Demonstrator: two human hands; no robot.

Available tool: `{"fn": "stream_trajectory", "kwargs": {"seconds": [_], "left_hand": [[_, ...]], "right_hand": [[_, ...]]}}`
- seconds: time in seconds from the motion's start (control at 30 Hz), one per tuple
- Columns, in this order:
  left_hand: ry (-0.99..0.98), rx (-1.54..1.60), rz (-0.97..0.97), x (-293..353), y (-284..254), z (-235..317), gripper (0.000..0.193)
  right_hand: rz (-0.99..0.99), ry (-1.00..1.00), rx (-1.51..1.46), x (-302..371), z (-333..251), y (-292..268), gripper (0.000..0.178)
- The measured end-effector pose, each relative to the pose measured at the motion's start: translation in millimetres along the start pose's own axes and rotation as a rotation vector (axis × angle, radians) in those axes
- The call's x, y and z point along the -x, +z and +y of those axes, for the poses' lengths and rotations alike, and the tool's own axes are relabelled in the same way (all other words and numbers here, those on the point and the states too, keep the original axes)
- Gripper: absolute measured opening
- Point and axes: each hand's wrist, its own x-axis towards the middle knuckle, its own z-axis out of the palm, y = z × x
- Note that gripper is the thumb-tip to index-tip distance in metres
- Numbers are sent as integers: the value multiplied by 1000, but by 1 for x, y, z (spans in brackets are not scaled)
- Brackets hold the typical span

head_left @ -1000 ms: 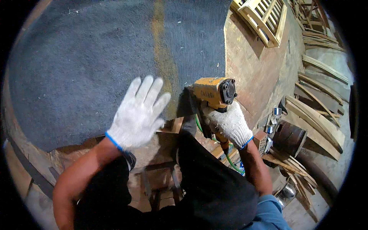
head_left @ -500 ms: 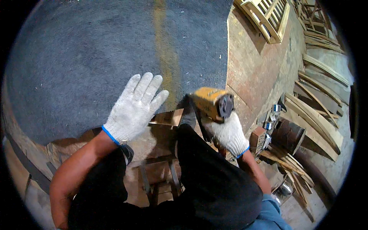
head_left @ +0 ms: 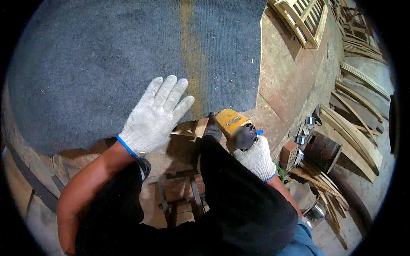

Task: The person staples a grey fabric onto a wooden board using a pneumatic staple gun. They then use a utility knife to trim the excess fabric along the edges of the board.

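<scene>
My left hand, in a whitish knit glove with a blue cuff, lies flat on a blue-grey ribbed carpet. Its fingers are stretched out and it holds nothing. My right hand, gloved the same way, is wrapped round the handle of a yellow nail gun with a dark round cap. The gun's nose points toward the carpet's near edge; where exactly the tip touches is hidden. Beside it, a light wooden piece shows under that edge. A faded yellow stripe runs along the carpet.
A slatted wooden frame rests on the brownish board at the far right. Curved wooden strips lie on the floor to the right. Near my right arm are a hollow brick, small boxes and a rusty cylinder.
The nail gun in my right hand has dropped slightly nearer to me and tilted, showing its cap more fully. A blue fitting and a bit of green hose now show. My left hand stays on the carpet.
</scene>
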Motion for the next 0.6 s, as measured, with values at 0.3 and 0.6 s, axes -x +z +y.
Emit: {"fn": "stream_trajectory", "kwargs": {"seconds": [0.3,0.6], "left_hand": [[-8,53,1,-1,-5,-1,61],[-33,161,-20,4,-19,-2,68]], "right_hand": [[-48,111,-149,-5,-13,-19,37],[114,253,-306,-6,-9,-21,38]]}}
